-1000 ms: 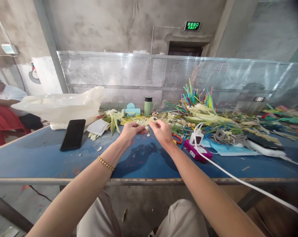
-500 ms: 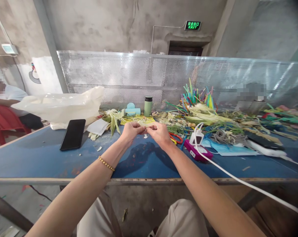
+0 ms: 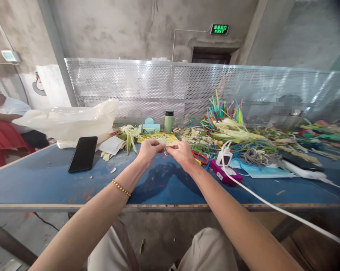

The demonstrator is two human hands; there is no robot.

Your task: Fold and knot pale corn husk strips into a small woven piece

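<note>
Over the middle of the blue tabletop, both hands meet at a small pale strip of corn husk (image 3: 171, 143). My left hand (image 3: 149, 151) pinches its left end between thumb and fingertips. From the other side, the closed fingers of my right hand (image 3: 182, 153) grip it too. Part of the strip is hidden behind the fingers. Just beyond the hands are a yellow sheet (image 3: 155, 137) under scraps and a green flask (image 3: 169, 122). Green corn husks (image 3: 130, 136) lie to the left of my left hand.
A black phone (image 3: 83, 154) and a plastic bag (image 3: 74, 122) are on the left. To the right are a purple power block (image 3: 225, 174) with a charger and white cable, husks (image 3: 230, 131), colourful strands (image 3: 219, 109) and a blue mask (image 3: 260, 170). A person sits far left.
My hands stay in nearly the same place. The fingers have shifted slightly, and more of the pale husk strip shows above my right fingertips.
</note>
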